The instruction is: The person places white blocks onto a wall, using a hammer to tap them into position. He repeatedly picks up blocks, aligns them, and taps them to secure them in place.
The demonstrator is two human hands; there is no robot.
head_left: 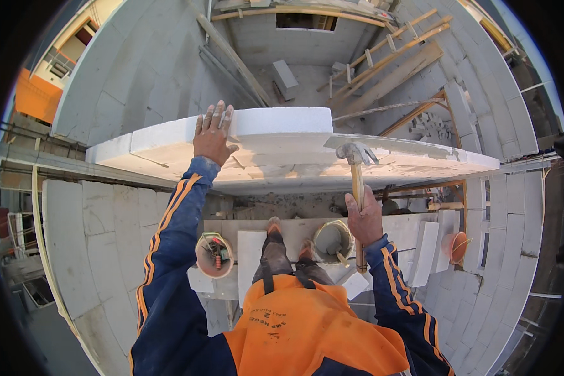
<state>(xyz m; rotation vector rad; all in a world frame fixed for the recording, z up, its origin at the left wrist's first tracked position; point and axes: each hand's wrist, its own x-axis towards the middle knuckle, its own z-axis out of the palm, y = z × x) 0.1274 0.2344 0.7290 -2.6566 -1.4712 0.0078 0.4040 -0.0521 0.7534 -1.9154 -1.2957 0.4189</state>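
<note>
My left hand [213, 136] lies with its fingers stretched over the top edge of a white lightweight block [285, 121] in the wall's upper course. In my right hand [365, 216] is a claw hammer [357, 178] with a wooden handle. It is held upright, its metal head level with the wall top, to the right of the block's end. Whether the head touches the wall I cannot tell. To the right of that block, the lower course [413, 150] carries a strip of grey mortar along its top.
I stand on a raised platform [294, 227] by the wall. On it are a bucket of tools [202, 268], a mortar bucket [318, 249], an orange bucket [457, 250] and loose blocks [250, 250]. A wooden ladder [382, 59] leans in the lower room beyond the wall.
</note>
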